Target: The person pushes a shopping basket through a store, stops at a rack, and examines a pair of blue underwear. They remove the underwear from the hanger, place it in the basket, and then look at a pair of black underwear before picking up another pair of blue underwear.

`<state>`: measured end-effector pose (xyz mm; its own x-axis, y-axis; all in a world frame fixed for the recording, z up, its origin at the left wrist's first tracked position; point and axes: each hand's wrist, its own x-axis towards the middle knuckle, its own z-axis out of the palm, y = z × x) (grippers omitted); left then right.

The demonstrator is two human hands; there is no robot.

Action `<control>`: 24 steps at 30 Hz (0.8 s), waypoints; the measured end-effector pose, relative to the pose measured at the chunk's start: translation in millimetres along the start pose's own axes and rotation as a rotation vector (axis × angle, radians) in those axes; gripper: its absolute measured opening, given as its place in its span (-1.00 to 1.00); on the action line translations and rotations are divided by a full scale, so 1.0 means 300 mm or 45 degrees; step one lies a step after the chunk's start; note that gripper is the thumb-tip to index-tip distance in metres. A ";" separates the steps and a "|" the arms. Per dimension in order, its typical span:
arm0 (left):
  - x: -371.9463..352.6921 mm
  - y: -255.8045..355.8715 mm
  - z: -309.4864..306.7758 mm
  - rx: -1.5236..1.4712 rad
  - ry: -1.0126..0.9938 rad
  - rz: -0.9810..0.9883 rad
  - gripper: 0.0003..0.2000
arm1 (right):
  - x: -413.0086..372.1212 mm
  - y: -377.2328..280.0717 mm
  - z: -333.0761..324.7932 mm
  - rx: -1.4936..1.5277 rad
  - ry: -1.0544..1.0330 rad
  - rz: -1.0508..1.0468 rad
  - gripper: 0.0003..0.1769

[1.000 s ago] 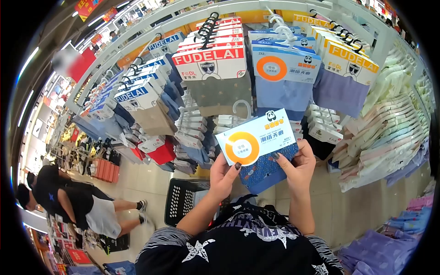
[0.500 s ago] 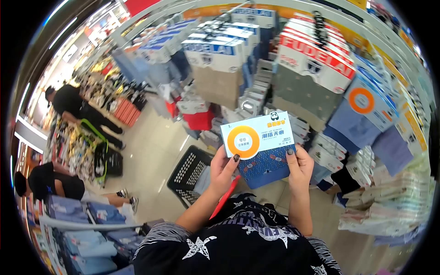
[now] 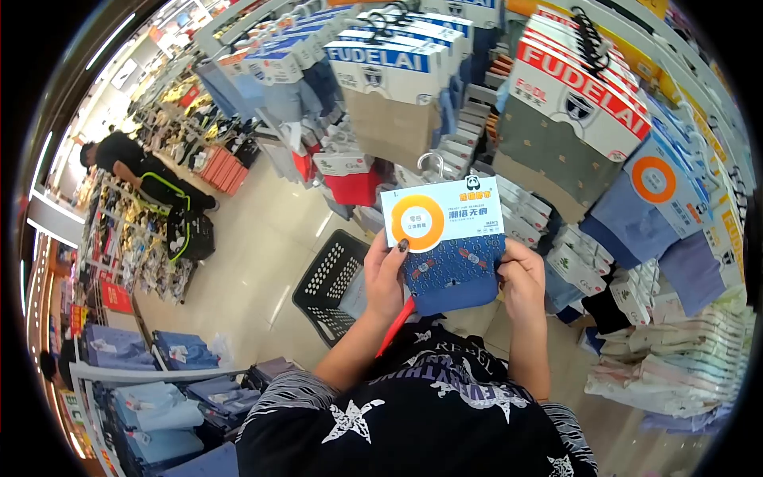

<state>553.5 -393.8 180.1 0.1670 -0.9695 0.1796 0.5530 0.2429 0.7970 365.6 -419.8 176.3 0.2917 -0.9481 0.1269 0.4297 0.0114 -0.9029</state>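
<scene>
Both my hands hold a pair of blue patterned men's briefs point(image 3: 457, 270) on a white card point(image 3: 469, 215) with an orange ring and a panda logo. My left hand point(image 3: 385, 278) grips the left edge, its thumb on the card near the ring. At the right edge of the fabric, my right hand point(image 3: 524, 282) is closed with its thumb bent; its other fingers are partly hidden. A hanger hook point(image 3: 431, 159) shows just above the card. Left of my left forearm is a dark shopping basket point(image 3: 314, 290) with a red strip beside it.
Racks of carded underwear fill the far side, including FUDELAI packs with blue point(image 3: 389, 119) and red point(image 3: 560, 119) headers. Folded jeans point(image 3: 155, 405) lie on a lower-left rack. A person in black point(image 3: 127, 159) stands in the aisle beside a green-framed cart point(image 3: 187, 222).
My right thumb has shifted off the card down to the briefs' edge, uncovering more fabric. My view has shifted slightly. A second person at the left is now mostly hidden behind the jeans rack.
</scene>
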 end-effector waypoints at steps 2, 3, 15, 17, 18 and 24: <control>0.011 -0.018 0.031 0.017 -0.032 -0.053 -0.64 | -0.024 -0.009 -0.038 -0.038 -0.002 0.004 -0.63; 0.015 -0.024 0.058 0.034 -0.019 -0.104 -0.62 | -0.038 -0.018 -0.045 -0.042 0.032 -0.005 -0.63; -0.063 -0.317 0.162 0.133 -0.400 -0.645 -0.60 | -0.347 0.029 -0.286 -0.506 0.430 -0.145 -0.47; -0.077 -0.321 0.198 0.106 -0.359 -0.885 -0.62 | -0.493 0.066 -0.368 -0.291 0.416 -0.032 -0.55; -0.080 -0.308 0.220 0.081 -0.344 -1.022 -0.61 | -0.555 0.072 -0.381 -0.284 0.547 0.019 -0.62; -0.081 -0.400 0.178 -0.619 -0.326 -1.296 -0.58 | -1.239 0.705 -0.668 -0.590 1.029 0.995 -0.64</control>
<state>439.5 -401.2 110.9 -0.6756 -0.6891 -0.2623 0.6017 -0.7209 0.3439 176.8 -128.6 -144.3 -0.3523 -0.6634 -0.6602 -0.0181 0.7101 -0.7039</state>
